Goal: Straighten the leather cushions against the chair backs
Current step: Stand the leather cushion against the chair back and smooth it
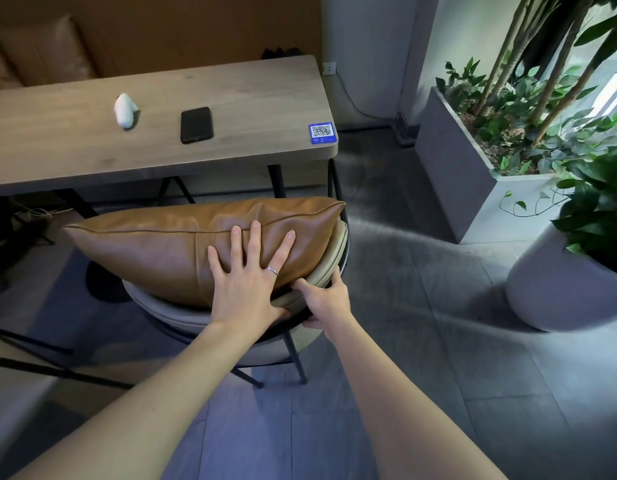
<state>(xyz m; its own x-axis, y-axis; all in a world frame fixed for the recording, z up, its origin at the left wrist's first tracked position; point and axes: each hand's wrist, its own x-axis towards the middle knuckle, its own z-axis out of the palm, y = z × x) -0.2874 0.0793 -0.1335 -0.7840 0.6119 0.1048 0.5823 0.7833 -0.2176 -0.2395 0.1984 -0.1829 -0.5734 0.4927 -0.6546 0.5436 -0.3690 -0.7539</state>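
A tan leather cushion (154,244) lies long-side across a round grey chair, leaning against the padded chair back (329,258). My left hand (248,282) rests flat on the cushion's near face, fingers spread, a ring on one finger. My right hand (326,299) grips the curved rim of the chair back at its right end, thumb on top and fingers under. The cushion's left corner sticks out past the chair.
A wooden table (265,95) stands just beyond the chair, holding a black phone (196,124), a small white object (125,110) and a QR sticker (321,133). Planters (456,161) with green plants line the right. Another tan cushion (47,50) sits far left.
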